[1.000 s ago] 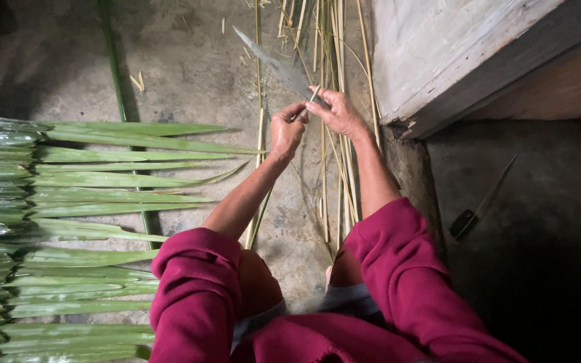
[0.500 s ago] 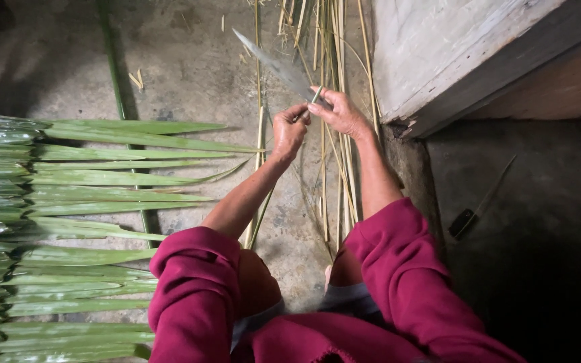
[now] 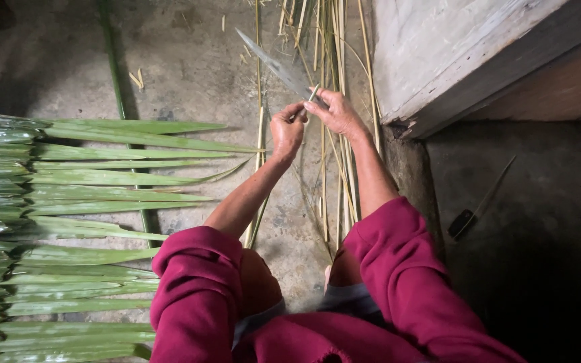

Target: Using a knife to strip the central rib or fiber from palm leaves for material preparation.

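A knife point(image 3: 278, 67) is gripped in the right hand point(image 3: 336, 111) above a concrete floor point(image 3: 189, 67).
A thin leaf rib point(image 3: 258, 176) is pinched by the left hand point(image 3: 287, 130) fingers just beside the knife; green leaves point(image 3: 102, 202) are spread left of it.

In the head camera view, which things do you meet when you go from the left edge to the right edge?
Green palm leaves → left hand → knife blade → right hand → pale concrete step → small dark-handled tool on the floor.
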